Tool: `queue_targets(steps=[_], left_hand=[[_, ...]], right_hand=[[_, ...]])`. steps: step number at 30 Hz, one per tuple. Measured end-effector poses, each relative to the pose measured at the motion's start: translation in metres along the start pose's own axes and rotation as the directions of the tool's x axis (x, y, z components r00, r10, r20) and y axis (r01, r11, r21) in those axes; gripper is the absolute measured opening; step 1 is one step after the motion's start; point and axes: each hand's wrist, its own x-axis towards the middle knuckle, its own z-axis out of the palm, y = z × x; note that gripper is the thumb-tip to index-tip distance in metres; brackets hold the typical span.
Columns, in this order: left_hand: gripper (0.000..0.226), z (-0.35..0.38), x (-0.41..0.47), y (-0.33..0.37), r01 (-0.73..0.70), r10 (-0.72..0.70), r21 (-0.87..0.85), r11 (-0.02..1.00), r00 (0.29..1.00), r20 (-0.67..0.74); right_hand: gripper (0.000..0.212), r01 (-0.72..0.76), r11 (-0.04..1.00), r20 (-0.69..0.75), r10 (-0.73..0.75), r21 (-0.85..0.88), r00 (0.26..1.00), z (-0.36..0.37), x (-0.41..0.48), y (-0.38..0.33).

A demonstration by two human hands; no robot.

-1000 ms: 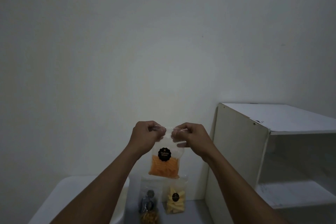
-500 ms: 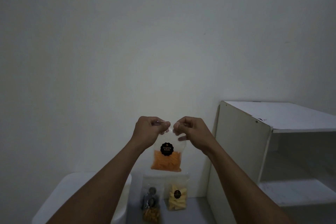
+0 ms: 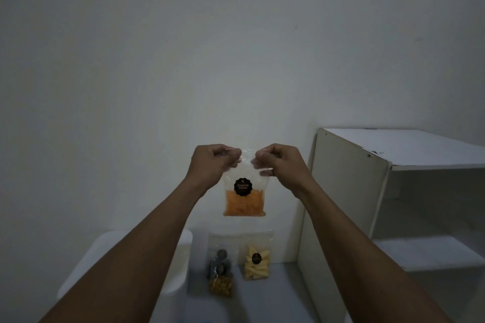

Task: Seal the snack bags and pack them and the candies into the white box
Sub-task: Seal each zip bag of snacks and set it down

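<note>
I hold a clear snack bag [image 3: 244, 199] of orange sticks with a round black label up in front of the wall. My left hand [image 3: 214, 162] pinches its top left corner and my right hand [image 3: 279, 162] pinches its top right corner, a short gap of plastic between them. Below, a clear bag of yellow sticks [image 3: 256, 261] leans against the wall, and a bag of brown snacks [image 3: 221, 274] stands to its left. The white box [image 3: 175, 270] sits at lower left, mostly hidden by my left forearm. No candies are in view.
A white shelving unit [image 3: 349, 191] stands at the right, its side panel close to the bags. The bags rest on a grey surface [image 3: 267, 296] against the plain wall.
Both hands have risen a little with the orange bag, and they have drawn slightly apart along its top edge. The bags below have not moved.
</note>
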Motion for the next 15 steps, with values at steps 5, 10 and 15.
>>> queue_targets(steps=[5, 10, 15], left_hand=[[0.004, -0.0028, -0.0021, 0.005, 0.094, -0.09, -0.063, 0.994, 0.994, 0.066], [0.01, -0.004, -0.0003, 0.0047, 0.055, -0.055, -0.008, 0.998, 0.998, -0.014], [0.008, -0.0042, -0.0036, 0.0048, 0.01, -0.009, 0.014, 1.0, 1.0, -0.017]], right_hand=[[0.01, 0.04, 0.997, -0.02, -0.041, -0.068, 0.999, -0.0018, 0.0004, 0.0004], [0.017, 0.016, 0.999, -0.017, -0.015, 0.045, 1.0, -0.0024, -0.0049, -0.0036], [0.011, 0.03, 0.998, -0.005, -0.03, 0.047, 1.0, -0.0053, -0.0055, -0.002]])
